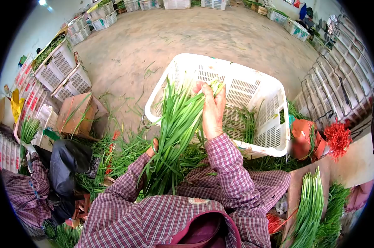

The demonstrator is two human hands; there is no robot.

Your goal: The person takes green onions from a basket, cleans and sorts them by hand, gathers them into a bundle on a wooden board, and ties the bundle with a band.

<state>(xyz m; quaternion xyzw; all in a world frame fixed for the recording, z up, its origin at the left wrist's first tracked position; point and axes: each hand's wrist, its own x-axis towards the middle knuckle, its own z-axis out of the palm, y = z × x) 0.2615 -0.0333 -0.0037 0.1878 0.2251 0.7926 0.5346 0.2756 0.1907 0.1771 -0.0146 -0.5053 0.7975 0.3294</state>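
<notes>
A bunch of chives (176,120) is held aslant in front of the wearer, overlapping the near left side of a white plastic crate (253,78), its pale stem ends towards 1 o'clock and its green leaves trailing towards 7 o'clock. The right hand (214,105) has thumb and fingers curled closed around the stem ends; the left hand (154,146), at 8 o'clock from the bunch's middle, shows little more than a thumb against the leaves, and how far its hidden fingers are closed I cannot tell. The crate sits at 2 o'clock from the bunch, with loose chives (248,124) lying inside. Cut leaves (125,153) are strewn on the floor (220,37) around 8 o'clock, while a cardboard box (75,113) stands at 9 o'clock. Beyond it, also near 9 o'clock, a co-worker's gloved hand (29,148) grips an upright clump of chives (30,130). Filled crates (57,68) are stacked at 10 o'clock, and another stack of white crates (339,78) leans at 2 o'clock. Red ties (337,140) cluster at 3 o'clock. At 4 o'clock, a sheaf of chives (310,202) lies on a brown board (295,186).
</notes>
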